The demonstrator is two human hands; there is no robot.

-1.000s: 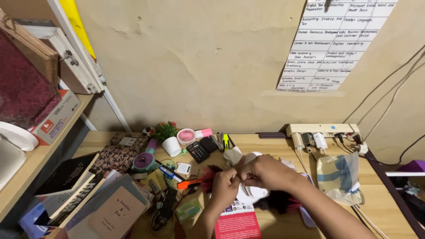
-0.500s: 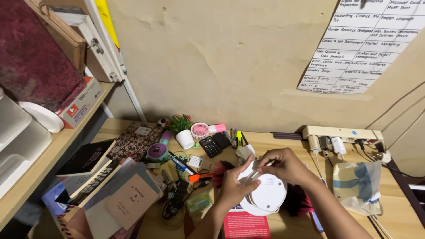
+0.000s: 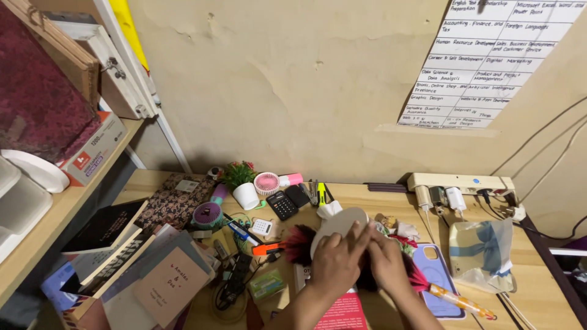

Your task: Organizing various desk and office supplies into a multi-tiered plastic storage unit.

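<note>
A white round disc stands tilted on edge near the middle of the wooden desk. My left hand grips its lower edge, fingers spread up its back. My right hand is pressed close beside the left, fingertips on the disc's right rim. A red and black feather duster lies under both hands, and its patterned handle sticks out to the lower right. A red leaflet lies beneath my wrists.
A phone in a lilac case and a plastic bag with a blue bow lie to the right. A power strip sits at the wall. Calculator, potted plant, small fans and pens crowd the back. Stacked books fill the left.
The disc was held flat between both hands and now stands tilted toward the wall. Both hands have dropped lower and closer together. The duster handle and phone have come into sight.
</note>
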